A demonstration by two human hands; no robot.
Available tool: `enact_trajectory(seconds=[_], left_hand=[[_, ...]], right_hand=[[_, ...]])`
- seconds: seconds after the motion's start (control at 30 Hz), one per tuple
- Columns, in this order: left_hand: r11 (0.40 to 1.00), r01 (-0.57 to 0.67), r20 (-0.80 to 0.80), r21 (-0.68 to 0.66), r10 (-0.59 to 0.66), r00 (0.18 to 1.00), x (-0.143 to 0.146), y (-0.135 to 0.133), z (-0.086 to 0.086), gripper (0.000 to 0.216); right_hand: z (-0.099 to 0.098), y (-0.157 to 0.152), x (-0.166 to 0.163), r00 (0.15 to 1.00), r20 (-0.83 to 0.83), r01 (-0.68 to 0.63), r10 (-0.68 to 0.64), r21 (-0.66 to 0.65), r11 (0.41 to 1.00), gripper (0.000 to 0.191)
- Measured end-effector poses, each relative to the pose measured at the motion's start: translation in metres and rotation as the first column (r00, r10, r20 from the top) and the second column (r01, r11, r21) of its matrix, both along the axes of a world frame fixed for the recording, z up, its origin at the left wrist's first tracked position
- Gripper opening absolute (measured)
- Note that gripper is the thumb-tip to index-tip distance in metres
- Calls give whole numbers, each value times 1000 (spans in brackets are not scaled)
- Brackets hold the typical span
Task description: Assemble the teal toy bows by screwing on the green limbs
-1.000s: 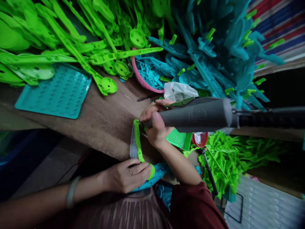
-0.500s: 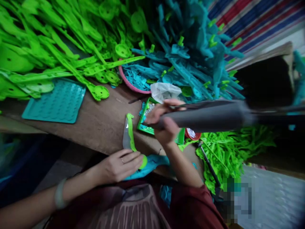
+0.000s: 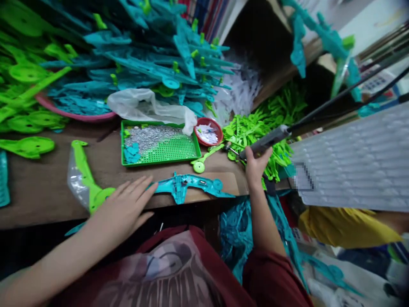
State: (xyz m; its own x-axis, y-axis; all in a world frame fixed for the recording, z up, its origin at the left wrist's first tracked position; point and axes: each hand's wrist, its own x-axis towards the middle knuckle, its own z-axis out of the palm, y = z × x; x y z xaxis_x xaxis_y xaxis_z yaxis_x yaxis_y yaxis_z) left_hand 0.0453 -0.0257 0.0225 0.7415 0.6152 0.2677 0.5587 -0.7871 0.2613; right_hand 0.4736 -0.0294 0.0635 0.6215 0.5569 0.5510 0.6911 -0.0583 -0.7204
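Note:
My left hand (image 3: 128,204) lies flat with fingers stretched out over the near end of a long teal plastic part (image 3: 179,187) at the table's front edge. Under and beside that hand is a bright green plastic piece with a rounded end (image 3: 99,196), a clear plastic piece (image 3: 76,177) along its side. My right hand (image 3: 256,164) is wrapped round a dark grey electric screwdriver (image 3: 271,138), its cord running up to the right. The screwdriver's tip points left, near a pile of green parts. What the left palm covers is hidden.
A green basket of small screws (image 3: 161,164) stands beyond the teal part, with a red bowl of white pieces (image 3: 220,140) beside it. Teal parts (image 3: 143,59) are heaped behind. Green parts (image 3: 249,128) pile up at right, near a ribbed white panel (image 3: 351,157).
The view has turned to the right. My right hand has carried the screwdriver from over the green basket to the right. My left hand's fingers have straightened over the parts.

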Motion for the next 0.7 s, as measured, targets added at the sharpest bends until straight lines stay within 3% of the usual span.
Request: enact_trajectory(seconds=[0.07, 0.17, 0.23, 0.3, 0.37, 0.47, 0.53, 0.6, 0.63, 0.7], left_hand=[[999, -13, -1, 40, 13, 1000, 40, 8, -6, 50], [991, 1, -19, 131, 2, 1000, 61, 16, -17, 46], [978, 51, 7, 202, -54, 999, 53, 19, -20, 44], [964, 122, 48, 237, -137, 989, 39, 19, -18, 44], [950, 195, 71, 244, -218, 973, 28, 17, -11, 48], [933, 254, 98, 255, -286, 953, 21, 12, 3, 51], [927, 269, 116, 260, -307, 945, 19, 10, 10, 51], [923, 281, 128, 263, -322, 938, 16, 9, 14, 52], [921, 286, 135, 265, -329, 935, 14, 10, 15, 53], [913, 309, 136, 266, -353, 926, 9, 11, 15, 56]], right_hand=[[-15, -60, -15, 966, 190, 181, -178, 1, 983, 46], [-58, -146, -61, 986, 159, -22, 53, -190, 982, 15], [-88, -176, -95, 993, 77, -60, 85, -286, 956, 16], [-106, -176, -122, 999, -44, -41, 26, -377, 925, 35], [-110, -155, -137, 985, -175, -77, 6, -402, 912, 41], [-94, -115, -135, 926, -346, -269, 149, -331, 905, 26], [-77, -95, -125, 860, -420, -419, 289, -262, 869, 20], [-58, -81, -116, 723, -509, -612, 467, -159, 774, 28], [-49, -76, -114, 600, -573, -721, 558, -86, 687, 38], [-34, -66, -115, 218, -715, -911, 664, 96, 402, 63]])
